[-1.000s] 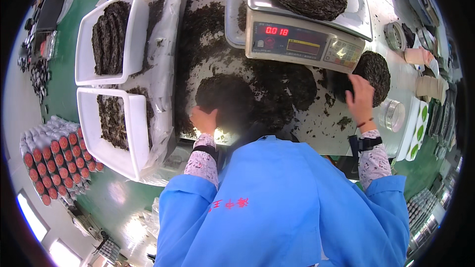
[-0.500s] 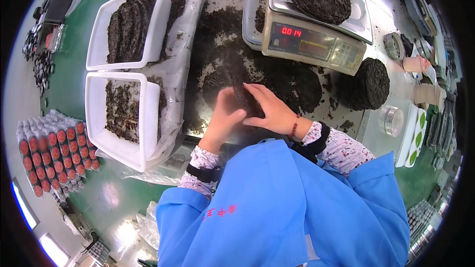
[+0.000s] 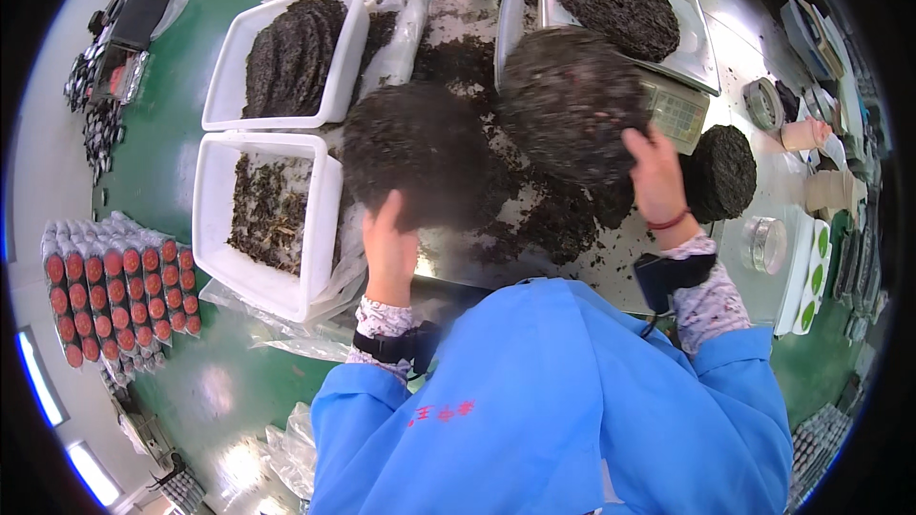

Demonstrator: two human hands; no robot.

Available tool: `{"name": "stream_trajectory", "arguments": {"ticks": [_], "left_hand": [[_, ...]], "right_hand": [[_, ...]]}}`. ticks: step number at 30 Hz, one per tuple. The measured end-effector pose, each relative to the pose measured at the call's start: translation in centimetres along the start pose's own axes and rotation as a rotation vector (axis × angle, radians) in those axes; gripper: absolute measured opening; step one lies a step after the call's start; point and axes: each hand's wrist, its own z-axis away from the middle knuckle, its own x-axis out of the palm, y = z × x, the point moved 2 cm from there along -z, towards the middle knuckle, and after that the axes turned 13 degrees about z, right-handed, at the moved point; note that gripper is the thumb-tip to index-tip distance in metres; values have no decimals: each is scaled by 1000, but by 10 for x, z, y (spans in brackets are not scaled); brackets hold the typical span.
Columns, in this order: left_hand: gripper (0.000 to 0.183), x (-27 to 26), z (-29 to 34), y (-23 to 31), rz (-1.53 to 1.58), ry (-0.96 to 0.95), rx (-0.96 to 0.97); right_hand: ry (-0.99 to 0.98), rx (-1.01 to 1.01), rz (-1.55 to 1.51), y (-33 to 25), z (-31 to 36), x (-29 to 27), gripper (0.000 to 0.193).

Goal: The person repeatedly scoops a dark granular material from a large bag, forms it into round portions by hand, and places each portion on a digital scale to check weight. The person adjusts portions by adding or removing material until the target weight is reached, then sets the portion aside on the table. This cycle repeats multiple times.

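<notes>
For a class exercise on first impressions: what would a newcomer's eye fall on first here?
Probably the dark disc in the left hand and the second dark disc in the right hand, both blurred, above centre. Then the bright blue coat at the bottom, and the stack of red-ended packs at far left.

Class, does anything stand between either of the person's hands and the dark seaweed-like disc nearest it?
Nothing visible does: the left hand holds the left disc at its near edge, and the right hand holds the right disc at its right edge.
</notes>
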Motion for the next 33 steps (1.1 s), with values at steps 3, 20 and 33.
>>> {"name": "stream_trajectory", "arguments": {"ticks": [3,20,33], "left_hand": [[42,0,4,17,-184,-76,125],[55,70,25,-28,-1260,-699,721],[46,199,-77,-66,-54,-309,39]], "right_hand": [[79,36,-72,1,4,-27,35],[-549,162,-178,-7,-1,70,52],[332,-884,1825,-28,-52,-152,52]]}}
